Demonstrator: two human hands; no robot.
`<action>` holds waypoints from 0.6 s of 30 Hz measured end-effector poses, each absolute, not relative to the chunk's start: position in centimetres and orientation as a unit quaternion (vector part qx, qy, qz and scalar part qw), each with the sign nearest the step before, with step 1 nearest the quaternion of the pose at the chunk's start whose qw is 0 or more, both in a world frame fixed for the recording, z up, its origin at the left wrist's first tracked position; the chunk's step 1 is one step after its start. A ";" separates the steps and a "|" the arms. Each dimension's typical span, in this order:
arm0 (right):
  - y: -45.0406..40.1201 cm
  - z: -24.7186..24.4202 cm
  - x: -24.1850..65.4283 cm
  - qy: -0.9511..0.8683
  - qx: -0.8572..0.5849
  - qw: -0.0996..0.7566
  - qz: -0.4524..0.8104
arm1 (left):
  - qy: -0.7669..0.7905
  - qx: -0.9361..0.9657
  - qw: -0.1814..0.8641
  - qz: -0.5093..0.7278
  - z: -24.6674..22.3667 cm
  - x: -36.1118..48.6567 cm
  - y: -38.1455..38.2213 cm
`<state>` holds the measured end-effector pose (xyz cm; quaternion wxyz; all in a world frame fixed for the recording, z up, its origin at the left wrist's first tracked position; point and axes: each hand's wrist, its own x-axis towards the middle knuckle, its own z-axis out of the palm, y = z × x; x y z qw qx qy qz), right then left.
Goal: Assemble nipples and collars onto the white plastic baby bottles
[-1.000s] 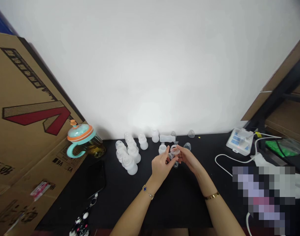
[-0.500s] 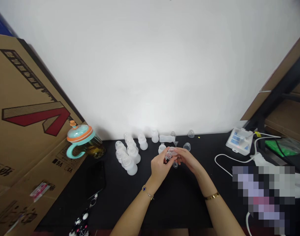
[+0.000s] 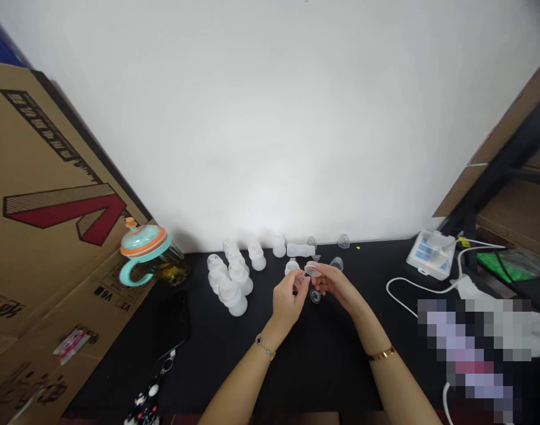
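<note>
Over the black table, my left hand (image 3: 289, 296) pinches a small clear piece (image 3: 300, 280) between thumb and fingers. My right hand (image 3: 334, 283) grips a translucent white ring (image 3: 313, 270) beside it. Just behind my hands stands an open-topped white bottle (image 3: 292, 267). A clear nipple-like piece (image 3: 315, 296) lies below my fingers, and a clear dome cap (image 3: 337, 263) rests behind my right hand. A frosted bottle (image 3: 301, 250) lies on its side near the wall. To the left, several white capped bottles (image 3: 235, 298) stand in a cluster.
A teal-lidded jug (image 3: 150, 251) and a black phone (image 3: 172, 321) are on the left, near a large cardboard box (image 3: 39, 236). At the right lie a white power strip (image 3: 431, 254) and its cable. Another dome cap (image 3: 343, 240) sits near the wall.
My hands have drawn slightly apart. The clear piece in my left hand and the ring in my right hand, close together before, now show side by side.
</note>
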<state>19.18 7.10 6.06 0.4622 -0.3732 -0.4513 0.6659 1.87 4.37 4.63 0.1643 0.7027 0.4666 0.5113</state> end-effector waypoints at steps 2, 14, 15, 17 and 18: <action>7.1 6.2 19.2 -0.443 -0.377 0.471 0.663 | 0.466 0.713 0.155 0.500 4.7 1.7 4.3; 7.0 6.0 19.2 -0.436 -0.361 0.476 0.673 | 0.479 0.712 0.138 0.494 4.0 1.9 4.3; 7.0 5.9 19.2 -0.434 -0.357 0.476 0.676 | 0.480 0.713 0.134 0.493 3.9 1.9 4.5; 7.0 5.8 19.0 -0.429 -0.352 0.478 0.681 | 0.481 0.716 0.119 0.491 3.7 1.8 4.7; 7.0 5.7 19.0 -0.428 -0.350 0.479 0.681 | 0.480 0.720 0.110 0.490 3.7 1.7 4.8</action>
